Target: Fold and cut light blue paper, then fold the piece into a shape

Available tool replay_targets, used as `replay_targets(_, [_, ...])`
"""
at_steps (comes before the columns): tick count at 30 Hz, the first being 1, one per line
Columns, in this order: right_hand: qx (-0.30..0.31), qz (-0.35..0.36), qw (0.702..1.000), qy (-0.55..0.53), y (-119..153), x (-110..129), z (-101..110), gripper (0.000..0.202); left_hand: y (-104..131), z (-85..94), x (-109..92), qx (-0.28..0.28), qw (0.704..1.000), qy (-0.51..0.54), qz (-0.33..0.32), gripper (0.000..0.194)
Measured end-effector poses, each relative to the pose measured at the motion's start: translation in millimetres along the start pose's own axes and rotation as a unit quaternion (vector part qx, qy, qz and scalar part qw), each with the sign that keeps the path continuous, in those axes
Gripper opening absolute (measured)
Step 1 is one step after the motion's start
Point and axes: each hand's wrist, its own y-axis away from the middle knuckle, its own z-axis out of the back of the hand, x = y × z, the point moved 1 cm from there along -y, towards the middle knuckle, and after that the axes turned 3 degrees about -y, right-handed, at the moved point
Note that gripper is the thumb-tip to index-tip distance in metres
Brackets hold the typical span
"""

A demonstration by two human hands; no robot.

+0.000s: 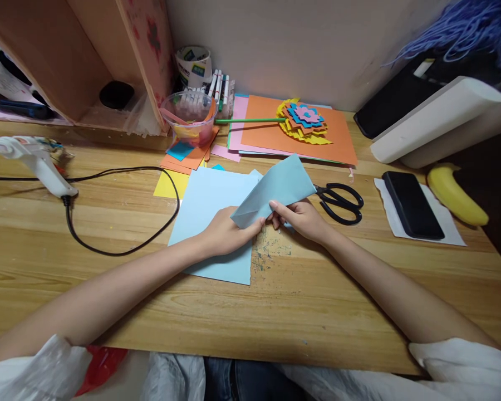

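Between my two hands is a light blue strip of paper [281,184], tilted up above the table. My left hand [229,231] pinches its lower left end, thumb on top and fingers hidden behind. Along the lower edge, my right hand [303,218] grips the same paper with its thumb in front. Under my left hand lies a larger light blue sheet [217,192] flat on the wood. Black-handled scissors [342,203] rest just right of my right hand, their blades hidden by the paper and hand.
A white glue gun [45,164] with a looping black cord stands left. Behind are a layered paper flower [304,120] on orange paper [259,111], a plastic bowl [187,120] of scraps and several markers [219,89]. A phone [413,203] and banana [457,195] lie right.
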Motion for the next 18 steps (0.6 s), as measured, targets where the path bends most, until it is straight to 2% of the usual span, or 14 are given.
replay_targets(18, [0.001,0.002,1.0,0.016,-0.8,-0.4,-0.4,0.047,0.0,-0.8,1.1,-0.003,1.0,0.002,-0.003,0.03])
